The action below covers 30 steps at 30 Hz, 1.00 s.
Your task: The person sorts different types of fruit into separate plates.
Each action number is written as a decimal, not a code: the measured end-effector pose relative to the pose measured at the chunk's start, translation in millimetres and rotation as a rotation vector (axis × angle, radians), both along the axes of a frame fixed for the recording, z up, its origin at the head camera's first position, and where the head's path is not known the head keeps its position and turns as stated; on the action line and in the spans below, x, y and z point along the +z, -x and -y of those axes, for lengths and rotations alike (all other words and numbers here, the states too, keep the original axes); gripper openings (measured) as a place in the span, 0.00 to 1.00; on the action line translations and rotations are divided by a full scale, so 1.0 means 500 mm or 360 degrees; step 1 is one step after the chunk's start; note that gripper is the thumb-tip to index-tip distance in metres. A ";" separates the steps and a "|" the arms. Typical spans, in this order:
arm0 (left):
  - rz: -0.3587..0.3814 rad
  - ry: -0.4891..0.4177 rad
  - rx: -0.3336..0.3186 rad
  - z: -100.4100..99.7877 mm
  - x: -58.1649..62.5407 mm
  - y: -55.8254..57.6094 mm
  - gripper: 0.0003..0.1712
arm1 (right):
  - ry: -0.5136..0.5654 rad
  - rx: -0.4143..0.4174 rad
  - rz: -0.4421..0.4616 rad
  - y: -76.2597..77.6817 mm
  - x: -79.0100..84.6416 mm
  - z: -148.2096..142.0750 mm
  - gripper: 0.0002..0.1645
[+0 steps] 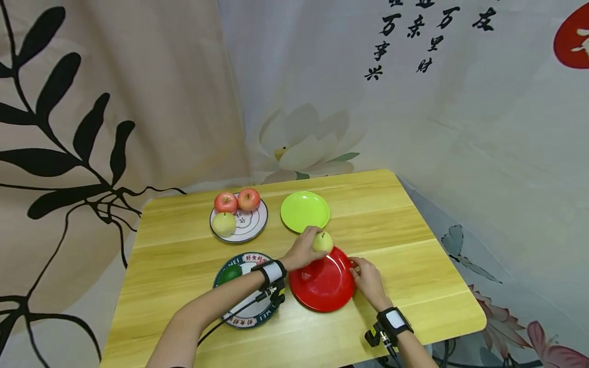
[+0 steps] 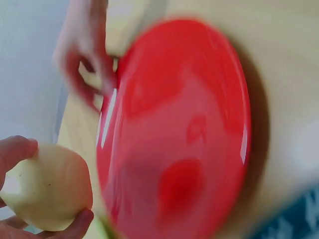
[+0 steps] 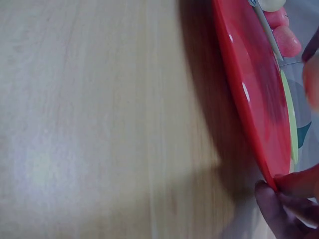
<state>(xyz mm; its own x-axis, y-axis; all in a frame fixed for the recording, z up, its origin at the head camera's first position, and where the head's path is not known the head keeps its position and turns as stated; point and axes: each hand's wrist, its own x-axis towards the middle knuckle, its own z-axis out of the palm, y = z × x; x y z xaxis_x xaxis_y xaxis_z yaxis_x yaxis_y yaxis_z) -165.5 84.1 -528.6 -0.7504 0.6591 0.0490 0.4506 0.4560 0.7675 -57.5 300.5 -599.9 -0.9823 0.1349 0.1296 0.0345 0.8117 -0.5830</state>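
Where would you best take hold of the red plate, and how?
Likely the rim of the red plate, pinched between thumb and fingers from the right, as the right hand does. The edge is thin, and that side faces the wooden table, while the blue-rimmed plate sits close on the left.

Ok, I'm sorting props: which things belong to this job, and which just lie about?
Likely job:
pale fruit in left fingers
red plate, pinched by right fingers

Likely lying about:
lime plate
white plate with red apples, second pale fruit
lettered plate with green item
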 end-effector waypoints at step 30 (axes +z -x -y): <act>-0.0177 0.0041 -0.0027 0.021 -0.036 -0.047 0.39 | 0.0058 0.0004 0.0043 -0.004 0.000 0.002 0.19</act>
